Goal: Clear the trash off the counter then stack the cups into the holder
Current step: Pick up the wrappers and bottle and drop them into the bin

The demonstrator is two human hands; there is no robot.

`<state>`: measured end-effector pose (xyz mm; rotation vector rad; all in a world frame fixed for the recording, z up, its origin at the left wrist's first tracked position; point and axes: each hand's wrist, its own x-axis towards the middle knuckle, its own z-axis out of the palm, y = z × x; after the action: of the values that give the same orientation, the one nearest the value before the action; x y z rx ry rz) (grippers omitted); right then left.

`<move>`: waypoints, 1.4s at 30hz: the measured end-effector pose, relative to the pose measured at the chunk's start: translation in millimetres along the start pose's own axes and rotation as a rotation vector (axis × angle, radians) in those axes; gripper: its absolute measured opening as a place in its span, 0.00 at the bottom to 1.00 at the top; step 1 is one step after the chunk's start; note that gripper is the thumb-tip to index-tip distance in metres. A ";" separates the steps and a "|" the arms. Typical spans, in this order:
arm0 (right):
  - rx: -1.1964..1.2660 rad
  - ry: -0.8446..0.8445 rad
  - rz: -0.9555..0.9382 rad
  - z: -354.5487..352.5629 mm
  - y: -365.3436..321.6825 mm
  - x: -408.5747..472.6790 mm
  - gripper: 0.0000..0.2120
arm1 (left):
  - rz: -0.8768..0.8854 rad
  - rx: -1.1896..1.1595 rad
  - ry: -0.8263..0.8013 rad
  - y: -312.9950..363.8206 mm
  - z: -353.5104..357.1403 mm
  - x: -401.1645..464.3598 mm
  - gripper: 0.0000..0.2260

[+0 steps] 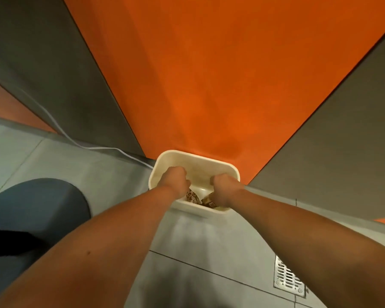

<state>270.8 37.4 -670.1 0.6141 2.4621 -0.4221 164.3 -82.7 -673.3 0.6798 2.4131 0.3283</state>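
Note:
A cream plastic trash bin (pixel 165 161) stands on the floor against an orange wall. Both my arms reach down over its opening. My left hand (pixel 176 180) hangs above the bin's left half with the fingers curled downward. My right hand (pixel 226 188) hangs over the right half, its fingers bent down as well. A patterned wrapper (pixel 191 194) shows just under my left hand. Beside my right hand there is a brown piece of trash (pixel 207 201). I see only the backs of my hands, so whether they grip these pieces is hidden. No cups, holder or counter are in view.
Grey floor tiles (pixel 111 174) surround the bin. A white cable (pixel 93 148) runs along the wall base on the left. A metal floor drain (pixel 289 277) is at the lower right. A blue-grey rounded object (pixel 36 210) sits at the left. Grey wall panels flank the orange wall (pixel 209 74).

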 end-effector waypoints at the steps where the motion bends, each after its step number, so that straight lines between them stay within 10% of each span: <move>1: 0.041 0.014 -0.005 -11.2 -0.8 -9.8 0.17 | 0.006 -0.019 0.016 4.9 -13.5 -8.1 0.17; 23: 0.342 0.748 -0.466 -507.0 -105.9 -365.3 0.20 | 0.262 -0.154 0.504 230.7 -528.3 -312.7 0.11; 42: -0.202 0.675 -0.369 -669.2 -147.1 -192.8 0.36 | 0.314 0.104 0.574 214.0 -646.5 -142.3 0.28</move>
<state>41.1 128.6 -2.5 0.2281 3.2295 -0.0968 -50.3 -26.0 -13.9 1.1438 2.8714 0.5959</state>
